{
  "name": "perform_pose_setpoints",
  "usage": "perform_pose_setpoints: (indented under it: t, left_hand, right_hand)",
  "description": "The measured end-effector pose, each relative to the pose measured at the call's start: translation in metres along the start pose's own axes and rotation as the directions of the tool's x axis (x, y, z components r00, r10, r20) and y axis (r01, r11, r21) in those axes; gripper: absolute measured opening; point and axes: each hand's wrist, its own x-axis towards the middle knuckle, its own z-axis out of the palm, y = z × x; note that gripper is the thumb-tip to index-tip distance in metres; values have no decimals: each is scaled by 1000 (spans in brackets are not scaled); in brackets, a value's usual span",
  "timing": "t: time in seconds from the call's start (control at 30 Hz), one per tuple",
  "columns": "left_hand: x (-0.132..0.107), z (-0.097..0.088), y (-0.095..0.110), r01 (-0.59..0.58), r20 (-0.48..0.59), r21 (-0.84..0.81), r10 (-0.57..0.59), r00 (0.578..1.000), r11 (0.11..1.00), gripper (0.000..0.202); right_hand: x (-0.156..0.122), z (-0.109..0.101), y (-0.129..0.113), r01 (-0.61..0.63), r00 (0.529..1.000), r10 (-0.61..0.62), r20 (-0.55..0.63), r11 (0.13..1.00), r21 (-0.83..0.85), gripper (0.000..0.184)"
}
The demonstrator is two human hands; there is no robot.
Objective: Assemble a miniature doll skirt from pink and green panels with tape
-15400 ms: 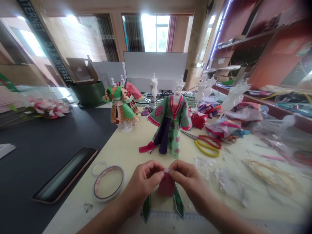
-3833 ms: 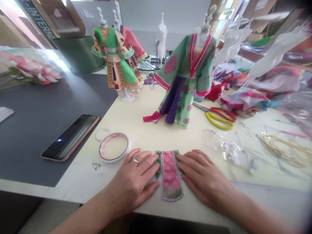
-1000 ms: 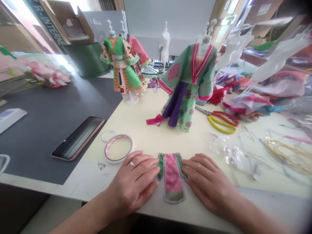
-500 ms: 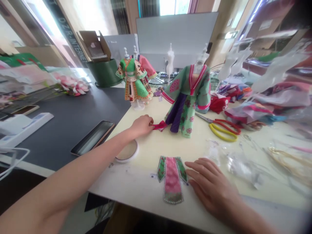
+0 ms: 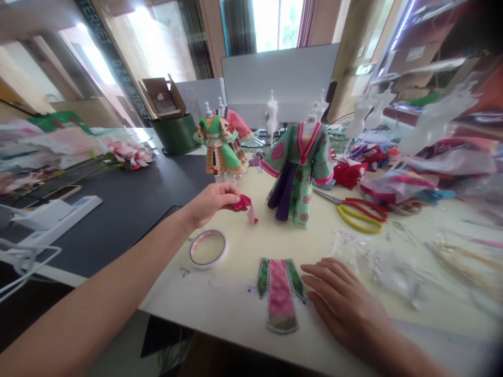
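Between the thumb and fingers of my left hand is a strip of magenta fabric, its pale pink end hanging down. A dressed doll mannequin in a green robe with a purple and floral skirt stands just beyond it. Close to my left wrist lies a roll of white tape. My right hand rests on the table with fingers outstretched, its fingertips by the edge of a small pink and green doll garment piece trimmed with beads. The piece lies flat.
Scissors with red and yellow handles lie right of the mannequin. Fabric scraps and bare mannequins crowd the right side, with clear plastic bags nearer. Another dressed mannequin stands behind my left hand. A power strip sits far left.
My left hand has lifted the magenta strip off the table beside the mannequin and drawn it slightly left, so the strip now dangles. My right hand stays beside the garment piece.
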Motion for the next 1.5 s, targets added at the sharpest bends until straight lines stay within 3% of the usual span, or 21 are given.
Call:
perform_pose_setpoints:
  t: [0.13,0.23,0.3,0.37,0.43,0.5,0.53,0.6,0.63,0.7,0.8,0.83,0.87,0.93,1.0,1.07,1.13,1.3,1.5]
  left_hand:
    - [-16,2,18,-5,74,-272,26,997,962,13]
    - [-37,13,35,-57,42,-381,79,996,923,11]
    - [-56,25,45,-163,-67,-337,150,986,927,9]
    - [-78,43,48,-263,-129,-255,237,963,931,8]
    - [-98,63,45,-331,-79,-62,326,942,942,8]
    - [-115,82,35,-468,-64,174,485,872,866,11]
    - [-122,90,28,-526,-71,257,558,827,811,14]
    - [-133,101,14,-572,-49,362,628,777,736,19]
    - [-137,103,8,-578,-57,382,643,764,721,20]
    - [-141,101,0,-530,-120,363,603,789,766,21]
    - [-137,88,-1,-284,-220,128,307,926,950,20]
    - [-133,84,1,-154,-162,-17,150,975,988,24]
    - [-129,81,3,-32,-58,-183,22,998,983,31]
    - [-121,79,8,195,213,-467,-104,971,863,50]
    - [-116,82,9,331,407,-601,-78,910,727,60]
    - [-114,88,6,353,445,-663,-33,895,660,58]
    - [-115,93,2,310,390,-697,-21,921,647,53]
    - [-131,92,-10,269,313,-627,-79,946,731,31]
    - [-145,84,-15,266,242,-554,-154,958,789,24]
  right_hand:
    - [1,-2,-3,-53,997,59,-58,993,104,27]
    - [6,-10,-23,-217,969,246,-34,904,369,25]
    - [17,-16,-40,-356,917,393,68,728,586,27]
    - [34,-21,-55,-442,848,493,192,460,770,35]
    - [53,-24,-63,-352,855,466,230,193,916,38]
    - [68,-25,-64,-232,797,565,212,-38,972,30]
    - [73,-24,-64,-194,759,610,228,-123,973,26]
    - [75,-22,-62,-158,704,660,263,-215,964,21]
    - [73,-20,-61,-157,693,669,269,-224,962,19]
    - [67,-20,-60,-166,686,675,271,-217,962,17]
    - [59,-23,-59,-217,723,621,302,-211,953,18]
    - [58,-25,-59,-254,760,560,329,-210,944,19]
    - [57,-26,-59,-300,798,481,363,-205,932,21]
    - [57,-26,-60,-404,840,312,443,-183,896,23]
    - [56,-26,-61,-505,830,186,526,-150,850,25]
    - [54,-25,-63,-580,799,113,590,-111,807,26]
    - [50,-26,-64,-633,765,87,638,-75,770,23]
    - [38,-29,-60,-727,679,169,714,18,687,9]
    - [30,-28,-54,-730,676,233,699,78,679,14]
